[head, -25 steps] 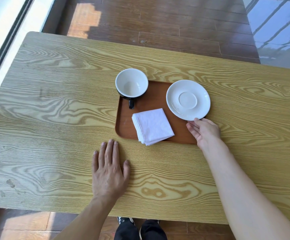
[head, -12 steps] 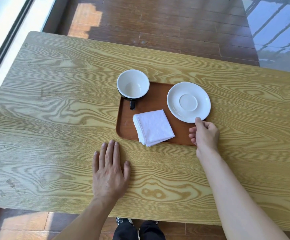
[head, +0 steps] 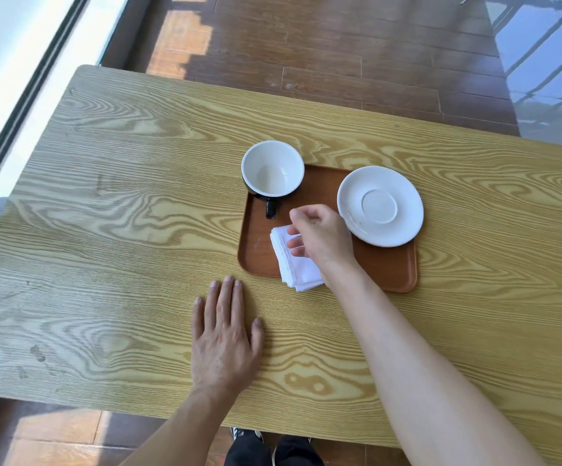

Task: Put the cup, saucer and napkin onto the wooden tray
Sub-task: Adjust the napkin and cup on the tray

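A brown wooden tray (head: 387, 269) lies on the table. A cup (head: 272, 169), black outside and white inside, stands on the tray's far left corner with its handle toward me. A white saucer (head: 380, 206) rests on the far right corner, its rim reaching past the tray's edge. A folded white napkin (head: 298, 269) lies at the tray's front, slightly over the near edge. My right hand (head: 321, 238) hovers over the napkin's far part, fingers loosely curled and apart, hiding part of it. My left hand (head: 224, 334) lies flat on the table, in front of the tray.
The yellow wood-grain table (head: 104, 213) spreads wide to the left and right of the tray. Beyond its far edge is a dark wooden floor (head: 340, 45). A window frame (head: 20, 105) runs along the left. My shoes show below the near edge.
My right hand has left the saucer's near rim and moved left over the napkin. The left hand, cup, saucer and napkin have stayed put.
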